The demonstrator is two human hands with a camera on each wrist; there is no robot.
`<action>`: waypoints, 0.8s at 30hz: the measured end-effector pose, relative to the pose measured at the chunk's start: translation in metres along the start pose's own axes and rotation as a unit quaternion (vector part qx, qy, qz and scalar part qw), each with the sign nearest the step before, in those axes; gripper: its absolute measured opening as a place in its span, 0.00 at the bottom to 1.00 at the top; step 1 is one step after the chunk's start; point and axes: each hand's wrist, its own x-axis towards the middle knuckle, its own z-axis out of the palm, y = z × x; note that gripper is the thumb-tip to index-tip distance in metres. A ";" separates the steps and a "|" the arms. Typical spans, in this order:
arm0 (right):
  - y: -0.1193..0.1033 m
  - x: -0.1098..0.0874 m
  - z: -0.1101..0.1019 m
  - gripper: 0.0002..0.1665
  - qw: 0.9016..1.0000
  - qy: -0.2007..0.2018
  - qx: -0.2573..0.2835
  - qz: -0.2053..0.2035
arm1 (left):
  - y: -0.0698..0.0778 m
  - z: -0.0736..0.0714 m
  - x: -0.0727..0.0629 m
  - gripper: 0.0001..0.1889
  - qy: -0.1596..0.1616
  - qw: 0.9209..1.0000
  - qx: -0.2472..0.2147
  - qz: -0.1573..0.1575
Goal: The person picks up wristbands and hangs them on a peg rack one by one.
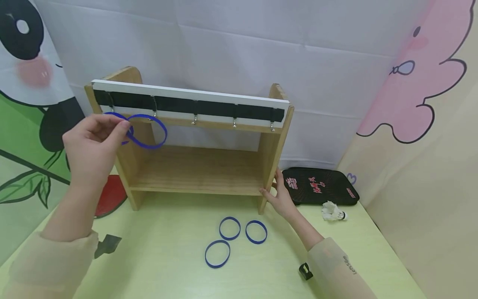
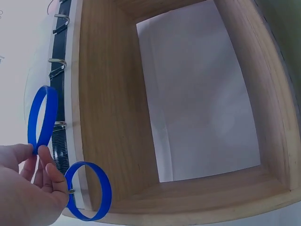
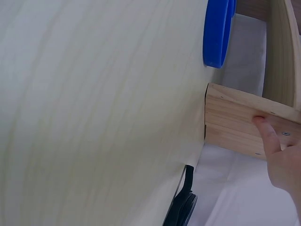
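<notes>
head view: what does the left grip (image 1: 93, 143) have?

it's pinching a blue ring (image 2: 50, 115) between thumb and fingers, in front of the second hook (image 1: 154, 113) from the left. whether the ring is over that hook, i can't tell.

and the right grip (image 1: 281, 199)?

laid against the right side panel (image 1: 278, 153) of the wooden rack (image 1: 194, 170), clasping nothing; i'd guess it's there to steady things.

which step is this, then?

hanging a second ring, i'd judge: another ring (image 2: 106, 188) is on the leftmost hook (image 2: 71, 191), and three loose rings (image 1: 215, 266) lie on the desk (image 1: 168, 249) in front of the rack. the next move should call for slipping the ring over the hook's tip, then letting go without knocking its neighbour.

any writing?

the right sleeve (image 1: 336, 265) reads "letsslim". the black case (image 1: 336, 182), right of the rack and near a shuttlecock (image 1: 331, 211), carries lettering i can't make out.
</notes>
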 end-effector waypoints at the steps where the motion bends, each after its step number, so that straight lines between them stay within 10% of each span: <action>1: 0.000 0.000 0.000 0.49 1.000 0.000 0.000 0.000 | 0.000 0.001 0.000 0.09 0.005 1.000 -0.003 -0.007; 15: -0.003 -0.001 0.000 0.49 1.000 0.000 0.001 0.006 | -0.015 0.005 -0.005 0.11 0.004 0.998 0.008 -0.058; 24: 0.024 0.003 0.005 0.50 1.000 0.012 -0.008 -0.013 | -0.007 0.004 -0.011 0.13 0.003 0.998 0.059 -0.019</action>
